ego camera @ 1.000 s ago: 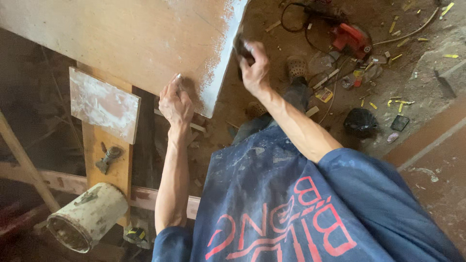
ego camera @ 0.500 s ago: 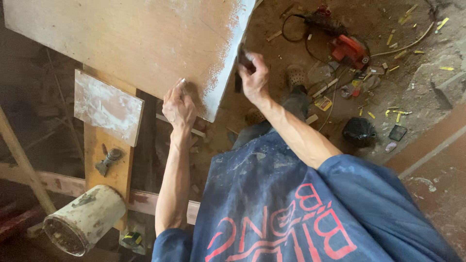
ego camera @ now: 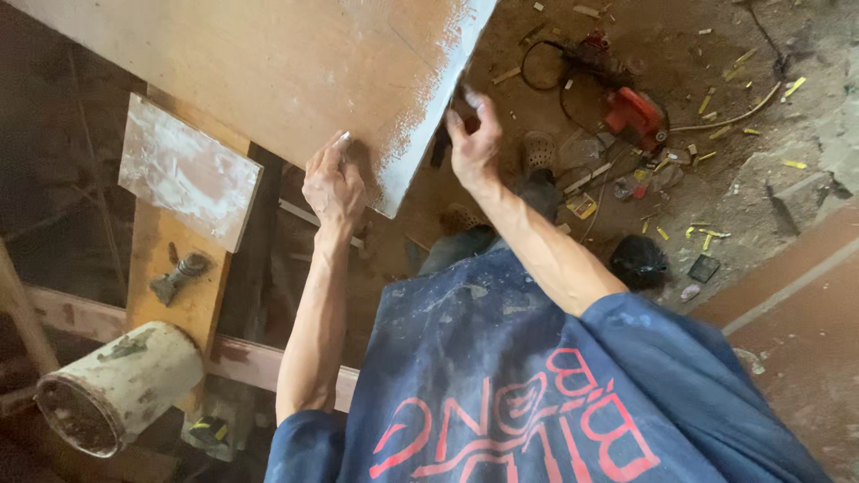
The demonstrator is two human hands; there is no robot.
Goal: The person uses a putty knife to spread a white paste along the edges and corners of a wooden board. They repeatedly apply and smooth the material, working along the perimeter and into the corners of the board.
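Gripping a dark tool point(ego camera: 445, 134), right hand point(ego camera: 474, 143) meets board point(ego camera: 268, 72) edge.
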